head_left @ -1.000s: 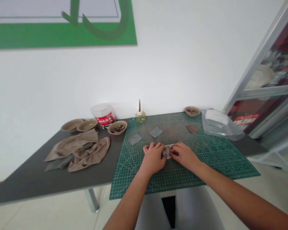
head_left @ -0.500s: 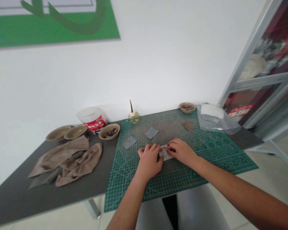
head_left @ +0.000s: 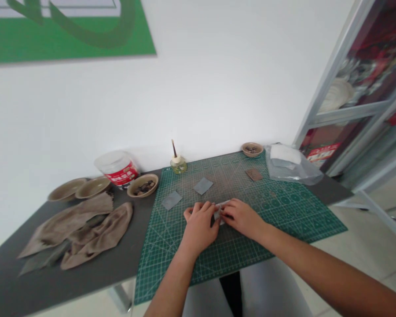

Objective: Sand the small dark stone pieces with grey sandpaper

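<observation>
My left hand (head_left: 199, 228) and my right hand (head_left: 240, 219) meet over a small pale folded sheet (head_left: 219, 214) on the green cutting mat (head_left: 277, 211). Their fingers pinch its edges and hide most of it. Beyond my hands lie two grey abrasive squares (head_left: 171, 200) (head_left: 203, 186), both apart from my fingers. A smaller brown square (head_left: 253, 174) lies further right, near the mat's far edge.
A tan bowl of dark pieces (head_left: 142, 185) and a white-and-red tub (head_left: 117, 168) stand left of the mat. Beyond them are two shallow bowls (head_left: 92, 187), crumpled brown cloths (head_left: 97, 237), a brush bottle (head_left: 178, 165), a small bowl (head_left: 252, 149) and a plastic bag (head_left: 292, 165).
The whole scene has shifted left and down in view as my head turned. My hands have drawn closer together around the pale sheet, which stays between them.
</observation>
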The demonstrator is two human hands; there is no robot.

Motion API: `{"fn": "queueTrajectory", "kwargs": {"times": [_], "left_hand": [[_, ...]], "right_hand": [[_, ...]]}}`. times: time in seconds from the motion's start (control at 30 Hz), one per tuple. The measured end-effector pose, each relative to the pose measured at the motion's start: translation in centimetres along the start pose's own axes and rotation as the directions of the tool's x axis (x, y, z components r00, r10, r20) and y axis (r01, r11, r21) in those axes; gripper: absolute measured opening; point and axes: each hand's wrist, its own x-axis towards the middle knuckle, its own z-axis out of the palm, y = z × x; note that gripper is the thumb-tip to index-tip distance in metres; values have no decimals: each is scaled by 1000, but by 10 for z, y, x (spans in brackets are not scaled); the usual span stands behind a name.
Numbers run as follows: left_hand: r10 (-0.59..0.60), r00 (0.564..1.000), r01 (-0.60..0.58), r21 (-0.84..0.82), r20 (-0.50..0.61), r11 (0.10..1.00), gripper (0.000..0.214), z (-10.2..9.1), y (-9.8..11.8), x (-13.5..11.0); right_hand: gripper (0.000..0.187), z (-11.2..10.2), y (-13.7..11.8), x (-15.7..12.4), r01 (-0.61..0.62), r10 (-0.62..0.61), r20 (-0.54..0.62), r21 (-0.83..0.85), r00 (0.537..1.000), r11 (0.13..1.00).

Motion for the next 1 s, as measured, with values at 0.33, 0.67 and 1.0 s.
{"fn": "queueTrajectory", "kwargs": {"times": [0.33,0.67,1.0], "left_hand": [[1,1000,-1,6,3,1000,29,-1,0,-1],[7,1000,-6,12,-14,1000,29,0,0,-1],[-7,1000,7,13,-7,1000,29,0,1,0]], "right_hand": [[8,-2,-4,-3,-30,30,-3,-33,1000,999],[10,-1,-2,3,-100,99,-28,-62,995,993],[9,5,-3,12,-108,107,-32,-54,994,993]]}}
